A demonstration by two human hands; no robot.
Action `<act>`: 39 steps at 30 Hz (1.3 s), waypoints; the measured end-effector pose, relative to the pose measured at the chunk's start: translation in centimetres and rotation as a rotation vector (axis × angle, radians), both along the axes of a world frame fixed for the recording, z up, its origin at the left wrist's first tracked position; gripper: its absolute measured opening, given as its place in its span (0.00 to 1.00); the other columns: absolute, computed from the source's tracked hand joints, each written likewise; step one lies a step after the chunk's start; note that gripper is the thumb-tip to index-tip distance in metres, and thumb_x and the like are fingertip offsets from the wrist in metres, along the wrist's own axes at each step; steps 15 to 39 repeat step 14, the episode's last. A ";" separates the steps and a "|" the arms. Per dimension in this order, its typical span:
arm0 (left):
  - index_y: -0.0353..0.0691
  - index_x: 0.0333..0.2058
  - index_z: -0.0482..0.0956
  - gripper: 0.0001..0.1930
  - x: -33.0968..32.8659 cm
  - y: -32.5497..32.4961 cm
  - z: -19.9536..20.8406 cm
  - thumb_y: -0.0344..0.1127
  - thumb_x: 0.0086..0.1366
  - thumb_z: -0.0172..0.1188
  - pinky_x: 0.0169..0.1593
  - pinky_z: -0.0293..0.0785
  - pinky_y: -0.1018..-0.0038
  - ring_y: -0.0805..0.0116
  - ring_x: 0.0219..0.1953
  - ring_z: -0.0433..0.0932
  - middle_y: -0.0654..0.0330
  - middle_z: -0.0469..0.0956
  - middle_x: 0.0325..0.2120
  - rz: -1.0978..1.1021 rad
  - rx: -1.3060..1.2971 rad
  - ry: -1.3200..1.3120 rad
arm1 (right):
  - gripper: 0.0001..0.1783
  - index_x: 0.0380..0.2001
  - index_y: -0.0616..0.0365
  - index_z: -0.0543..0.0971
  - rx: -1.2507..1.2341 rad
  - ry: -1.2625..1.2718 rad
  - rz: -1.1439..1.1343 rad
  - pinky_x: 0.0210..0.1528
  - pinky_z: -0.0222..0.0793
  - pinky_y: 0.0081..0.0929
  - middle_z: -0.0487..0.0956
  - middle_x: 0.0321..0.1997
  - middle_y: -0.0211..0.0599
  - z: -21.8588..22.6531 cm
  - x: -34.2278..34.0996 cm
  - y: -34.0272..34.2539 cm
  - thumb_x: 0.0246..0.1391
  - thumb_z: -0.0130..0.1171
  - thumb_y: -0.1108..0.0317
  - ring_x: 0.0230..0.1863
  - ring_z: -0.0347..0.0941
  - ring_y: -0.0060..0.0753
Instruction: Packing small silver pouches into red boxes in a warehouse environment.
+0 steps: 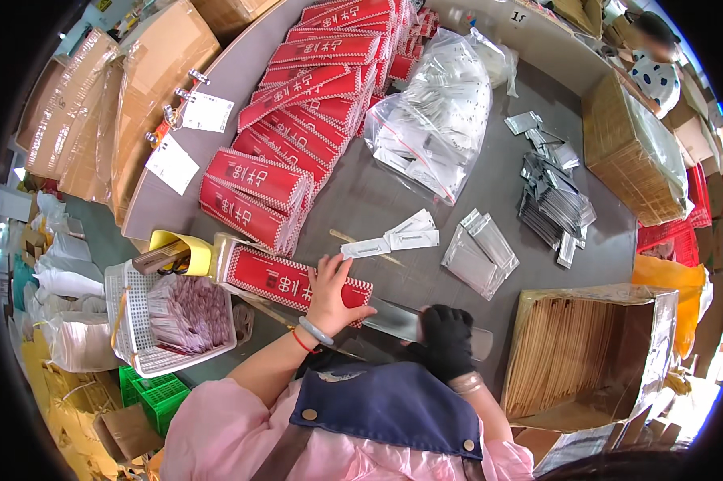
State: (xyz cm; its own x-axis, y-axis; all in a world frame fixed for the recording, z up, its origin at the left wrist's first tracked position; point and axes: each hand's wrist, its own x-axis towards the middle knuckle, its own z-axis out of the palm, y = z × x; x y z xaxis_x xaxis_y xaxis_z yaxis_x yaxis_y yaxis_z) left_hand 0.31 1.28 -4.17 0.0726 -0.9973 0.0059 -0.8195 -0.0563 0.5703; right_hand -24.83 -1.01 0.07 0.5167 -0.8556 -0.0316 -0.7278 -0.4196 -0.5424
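Note:
My left hand lies with spread fingers across the right end of a long red printed packet at the table's near edge. A clear plastic sleeve stretches rightward from under that end. My right hand, in a black glove with bare fingertips, is curled over the sleeve; its fingers are partly hidden. Just beyond my left hand lie a few small white packets. Flat clear sleeves rest farther right.
Overlapping red packets cover the far left. Behind are a clear bag of white packets and silvery packets. An open carton stands right, a white basket left. Another person is at far right.

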 end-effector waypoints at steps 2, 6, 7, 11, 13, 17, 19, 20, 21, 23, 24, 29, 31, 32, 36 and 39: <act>0.34 0.59 0.65 0.53 0.1 -0.1 0.0 0.53 0.36 0.79 0.66 0.46 0.44 0.41 0.64 0.56 0.47 0.62 0.60 -0.018 0.014 -0.004 | 0.32 0.43 0.55 0.76 -0.001 0.061 0.012 0.54 0.58 0.47 0.76 0.42 0.42 -1.6 2.6 0.0 0.34 0.68 0.48 0.45 0.72 0.47; 0.34 0.60 0.63 0.53 0.6 0.2 -0.3 0.51 0.37 0.79 0.66 0.46 0.44 0.41 0.65 0.55 0.46 0.61 0.61 -0.053 0.017 0.042 | 0.33 0.45 0.54 0.74 0.011 -0.065 0.083 0.53 0.58 0.48 0.75 0.44 0.42 -2.1 4.9 -0.2 0.35 0.69 0.50 0.46 0.71 0.49; 0.34 0.60 0.63 0.53 0.7 0.1 -0.4 0.51 0.37 0.79 0.66 0.46 0.44 0.41 0.65 0.55 0.46 0.61 0.61 -0.052 0.013 0.039 | 0.33 0.44 0.54 0.75 -0.003 -0.009 0.059 0.54 0.58 0.48 0.76 0.44 0.42 -1.7 4.2 -0.2 0.34 0.69 0.50 0.46 0.71 0.48; 0.34 0.60 0.63 0.52 0.4 0.4 -0.3 0.51 0.39 0.78 0.66 0.47 0.44 0.41 0.65 0.55 0.47 0.61 0.61 -0.027 -0.020 0.035 | 0.33 0.43 0.53 0.76 0.010 0.085 -0.005 0.54 0.58 0.48 0.76 0.44 0.39 -0.5 -0.5 -0.3 0.32 0.70 0.50 0.47 0.72 0.47; 0.34 0.61 0.63 0.52 0.5 0.5 -0.3 0.53 0.40 0.77 0.66 0.47 0.43 0.41 0.65 0.55 0.48 0.61 0.61 -0.029 -0.013 0.010 | 0.35 0.45 0.52 0.75 0.036 0.181 -0.060 0.54 0.57 0.49 0.76 0.44 0.38 1.0 -1.6 -0.2 0.31 0.72 0.51 0.47 0.72 0.46; 0.35 0.61 0.63 0.52 0.5 0.4 -0.5 0.54 0.40 0.76 0.66 0.46 0.42 0.42 0.65 0.55 0.49 0.61 0.61 -0.038 -0.012 -0.007 | 0.35 0.46 0.51 0.75 0.037 0.162 -0.062 0.54 0.57 0.48 0.76 0.44 0.37 1.2 -2.1 -0.2 0.32 0.72 0.51 0.47 0.72 0.46; 0.35 0.61 0.63 0.52 0.5 0.4 -0.5 0.54 0.40 0.76 0.66 0.46 0.42 0.42 0.65 0.55 0.49 0.61 0.61 -0.038 -0.012 -0.007 | 0.35 0.46 0.51 0.75 0.037 0.162 -0.062 0.54 0.57 0.48 0.76 0.44 0.37 1.2 -2.1 -0.2 0.32 0.72 0.51 0.47 0.72 0.46; 0.35 0.61 0.63 0.52 0.5 0.4 -0.5 0.54 0.40 0.76 0.66 0.46 0.42 0.42 0.65 0.55 0.49 0.61 0.61 -0.038 -0.012 -0.007 | 0.35 0.46 0.51 0.75 0.037 0.162 -0.062 0.54 0.57 0.48 0.76 0.44 0.37 1.2 -2.1 -0.2 0.32 0.72 0.51 0.47 0.72 0.46; 0.35 0.61 0.63 0.52 0.5 0.4 -0.5 0.54 0.40 0.76 0.66 0.46 0.42 0.42 0.65 0.55 0.49 0.61 0.61 -0.038 -0.012 -0.007 | 0.35 0.46 0.51 0.75 0.037 0.162 -0.062 0.54 0.57 0.48 0.76 0.44 0.37 1.2 -2.1 -0.2 0.32 0.72 0.51 0.47 0.72 0.46; 0.35 0.61 0.63 0.52 0.5 0.4 -0.5 0.54 0.40 0.76 0.66 0.46 0.42 0.42 0.65 0.55 0.49 0.61 0.61 -0.038 -0.012 -0.007 | 0.35 0.46 0.51 0.75 0.037 0.162 -0.062 0.54 0.57 0.48 0.76 0.44 0.37 1.2 -2.1 -0.2 0.32 0.72 0.51 0.47 0.72 0.46; 0.35 0.61 0.63 0.52 0.5 0.4 -0.5 0.54 0.40 0.76 0.66 0.46 0.42 0.42 0.65 0.55 0.49 0.61 0.61 -0.038 -0.012 -0.007 | 0.35 0.46 0.51 0.75 0.037 0.162 -0.062 0.54 0.57 0.48 0.76 0.44 0.37 1.2 -2.1 -0.2 0.32 0.72 0.51 0.47 0.72 0.46; 0.35 0.61 0.63 0.52 0.5 0.4 -0.5 0.54 0.40 0.76 0.66 0.46 0.42 0.42 0.65 0.55 0.49 0.61 0.61 -0.038 -0.012 -0.007 | 0.35 0.46 0.51 0.75 0.037 0.162 -0.062 0.54 0.57 0.48 0.76 0.44 0.37 1.2 -2.1 -0.2 0.32 0.72 0.51 0.47 0.72 0.46; 0.35 0.61 0.63 0.52 0.5 0.4 -0.5 0.54 0.40 0.76 0.66 0.46 0.42 0.42 0.65 0.55 0.49 0.61 0.61 -0.038 -0.012 -0.007 | 0.35 0.46 0.51 0.75 0.037 0.162 -0.062 0.54 0.57 0.48 0.76 0.44 0.37 1.2 -2.1 -0.2 0.32 0.72 0.51 0.47 0.72 0.46; 0.35 0.61 0.63 0.52 0.5 0.4 -0.5 0.54 0.40 0.76 0.66 0.46 0.42 0.42 0.65 0.55 0.49 0.61 0.61 -0.038 -0.012 -0.007 | 0.35 0.46 0.51 0.75 0.037 0.162 -0.062 0.54 0.57 0.48 0.76 0.44 0.37 1.2 -2.1 -0.2 0.32 0.72 0.51 0.47 0.72 0.46; 0.35 0.61 0.63 0.52 0.5 0.4 -0.5 0.54 0.40 0.76 0.66 0.46 0.42 0.42 0.65 0.55 0.49 0.61 0.61 -0.038 -0.012 -0.007 | 0.35 0.46 0.51 0.75 0.037 0.162 -0.062 0.54 0.57 0.48 0.76 0.44 0.37 1.2 -2.1 -0.2 0.32 0.72 0.51 0.47 0.72 0.46; 0.35 0.61 0.63 0.52 0.5 0.4 -0.5 0.54 0.40 0.76 0.66 0.46 0.42 0.42 0.65 0.55 0.49 0.61 0.61 -0.038 -0.012 -0.007 | 0.35 0.46 0.51 0.75 0.037 0.162 -0.062 0.54 0.57 0.48 0.76 0.44 0.37 1.2 -2.1 -0.2 0.32 0.72 0.51 0.47 0.72 0.46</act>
